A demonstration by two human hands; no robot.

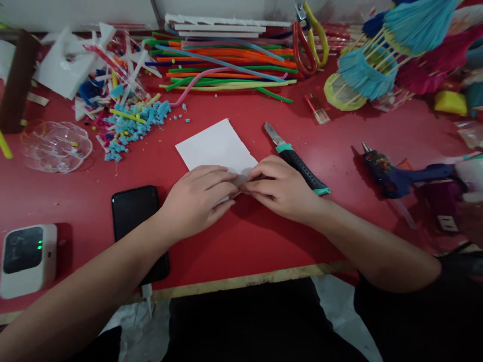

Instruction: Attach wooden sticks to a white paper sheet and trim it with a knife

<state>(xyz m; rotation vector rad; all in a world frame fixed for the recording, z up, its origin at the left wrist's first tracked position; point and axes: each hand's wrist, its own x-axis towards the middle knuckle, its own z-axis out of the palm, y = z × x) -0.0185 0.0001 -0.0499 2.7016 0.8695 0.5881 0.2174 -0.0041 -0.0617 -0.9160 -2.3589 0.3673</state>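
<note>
A white square board (221, 146), like card or foam sheet, lies at an angle on the red table. Over its near left part rests my left hand (202, 201), fingers bent together and thumb by the near edge. My right hand (283, 188) pinches at the near corner, its fingertips meeting those of the left. Between the hands, the fingers hide the corner and any small piece there. Just beyond my right hand lies a utility knife (298, 161) with a black and teal handle, blade pointing away. A black phone (136, 208) sits partly under my left forearm.
Pipe cleaners (234, 63) and red-and-yellow-handled pliers (309, 40) lie at the back. Blue foam bits (139, 120) and a clear plastic dish (56, 146) are left, above a white device (30, 259). A glue gun (396, 173) and a blue paper-fringed model (370, 73) stand right.
</note>
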